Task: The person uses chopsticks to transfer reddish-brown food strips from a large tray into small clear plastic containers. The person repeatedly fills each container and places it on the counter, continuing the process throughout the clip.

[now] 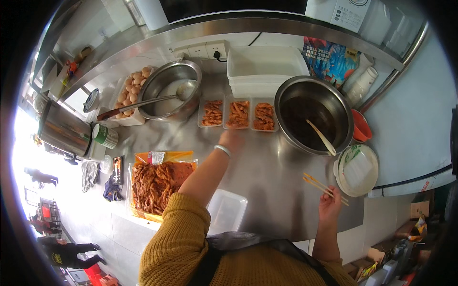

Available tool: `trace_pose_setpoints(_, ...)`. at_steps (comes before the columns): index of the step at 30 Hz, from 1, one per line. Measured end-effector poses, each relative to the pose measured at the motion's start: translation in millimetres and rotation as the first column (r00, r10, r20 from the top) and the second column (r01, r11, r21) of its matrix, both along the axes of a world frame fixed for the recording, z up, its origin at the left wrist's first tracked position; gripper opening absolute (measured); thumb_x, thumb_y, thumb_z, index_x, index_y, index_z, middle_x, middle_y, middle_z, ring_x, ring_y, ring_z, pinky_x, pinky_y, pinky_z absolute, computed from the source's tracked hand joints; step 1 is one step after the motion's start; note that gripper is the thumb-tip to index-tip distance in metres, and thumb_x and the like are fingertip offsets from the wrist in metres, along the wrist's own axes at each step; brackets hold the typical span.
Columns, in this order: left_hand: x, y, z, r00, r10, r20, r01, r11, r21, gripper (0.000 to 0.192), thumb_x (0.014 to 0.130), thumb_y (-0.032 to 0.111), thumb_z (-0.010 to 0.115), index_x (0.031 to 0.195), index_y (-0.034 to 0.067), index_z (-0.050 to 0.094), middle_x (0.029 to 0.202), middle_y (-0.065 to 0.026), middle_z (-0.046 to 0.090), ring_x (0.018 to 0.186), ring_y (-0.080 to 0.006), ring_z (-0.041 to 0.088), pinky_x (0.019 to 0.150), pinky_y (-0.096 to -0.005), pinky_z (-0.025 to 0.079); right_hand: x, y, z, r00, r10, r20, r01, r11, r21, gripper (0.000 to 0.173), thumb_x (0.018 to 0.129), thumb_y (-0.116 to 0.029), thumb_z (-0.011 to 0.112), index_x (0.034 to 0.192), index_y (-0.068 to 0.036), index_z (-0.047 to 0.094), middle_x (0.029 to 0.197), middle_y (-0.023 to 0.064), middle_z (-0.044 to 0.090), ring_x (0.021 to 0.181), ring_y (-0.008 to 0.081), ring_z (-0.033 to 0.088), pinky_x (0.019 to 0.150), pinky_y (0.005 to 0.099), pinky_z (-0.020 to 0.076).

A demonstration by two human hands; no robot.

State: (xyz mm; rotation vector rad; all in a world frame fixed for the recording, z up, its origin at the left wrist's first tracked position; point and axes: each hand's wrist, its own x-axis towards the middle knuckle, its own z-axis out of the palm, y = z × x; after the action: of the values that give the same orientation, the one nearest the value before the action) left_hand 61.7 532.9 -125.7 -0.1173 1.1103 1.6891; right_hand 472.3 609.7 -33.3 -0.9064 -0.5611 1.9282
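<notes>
My left hand (232, 140), blurred, reaches to the near edge of the middle of three clear plastic containers (238, 127); its fingers are too smeared to read. Each container holds red-sauced meat pieces (264, 116). In my right hand (330, 206) is a pair of wooden chopsticks (316, 183), pointing up and left over the counter's right part. Under my left forearm lies an open plastic bag (193, 165) full of similar red-sauced meat (155, 187). A bare clear plastic container (227, 211) sits by the counter's near edge, partly hidden by my sleeve.
A steel bowl of dark liquid (298, 111) with a pale spoon (322, 139) stands right. Back left are a steel bowl (195, 71) with a ladle (154, 101) and several eggs (133, 89). White tubs (266, 84) stand beneath a steel shelf (229, 28). A plate stack (372, 178) sits right.
</notes>
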Motion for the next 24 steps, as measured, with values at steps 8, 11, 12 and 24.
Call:
trace_pose_setpoints(8, 48, 68, 20, 0.911, 0.162, 0.379, -0.233, 0.961, 0.149, 0.051, 0.092, 0.024, 0.035, 0.131, -0.003, 0.018, 0.127, -0.0277, 0.030, 0.113, -0.0377, 0.038, 0.099, -0.0427, 0.030, -6, -3, 7, 0.999, 0.000, -0.052, -0.002, 0.999, -0.041, 0.014, 0.086, -0.018, 0.047, 0.083, -0.006, 0.054, 0.066, 0.0037, 0.055, 0.053, 0.0120, 0.052, 0.051, 0.0251, 0.0461)
trace_pose_setpoints(11, 49, 58, 40, 0.961, 0.130, 0.243, -0.132, 0.991, -0.010, 0.046, 0.091, 0.019, 0.040, 0.128, -0.005, 0.025, 0.124, -0.0257, 0.036, 0.112, -0.0371, 0.039, 0.096, -0.0423, 0.034, -2, -7, 15, 1.000, -0.012, -0.025, 0.011, 1.000, -0.021, 0.014, 0.086, -0.018, 0.048, 0.084, -0.006, 0.054, 0.065, 0.0029, 0.054, 0.053, 0.0107, 0.050, 0.050, 0.0233, 0.0432)
trace_pose_setpoints(12, 49, 42, 49, 0.997, 0.007, 0.083, -0.004, 1.000, -0.029, 0.042, 0.089, 0.017, 0.043, 0.124, -0.004, 0.032, 0.119, -0.0237, 0.042, 0.107, -0.0338, 0.045, 0.093, -0.0407, 0.038, 0, -8, 16, 0.998, -0.053, -0.021, 0.053, 0.998, -0.014, 0.014, 0.086, -0.018, 0.048, 0.085, -0.005, 0.054, 0.065, 0.0025, 0.053, 0.053, 0.0103, 0.049, 0.049, 0.0228, 0.0422)
trace_pose_setpoints(24, 162, -254, 106, -0.171, -0.929, -0.329, -0.122, 0.352, -0.928, 0.035, 0.082, 0.039, 0.051, 0.084, 0.004, 0.054, 0.072, -0.0095, 0.061, 0.067, -0.0248, 0.062, 0.056, -0.0352, 0.049, -35, -19, 16, 0.987, 0.152, -0.060, -0.152, 0.988, 0.014, 0.017, 0.086, -0.016, 0.046, 0.088, -0.001, 0.052, 0.069, 0.0023, 0.051, 0.057, 0.0076, 0.045, 0.056, 0.0205, 0.0401)
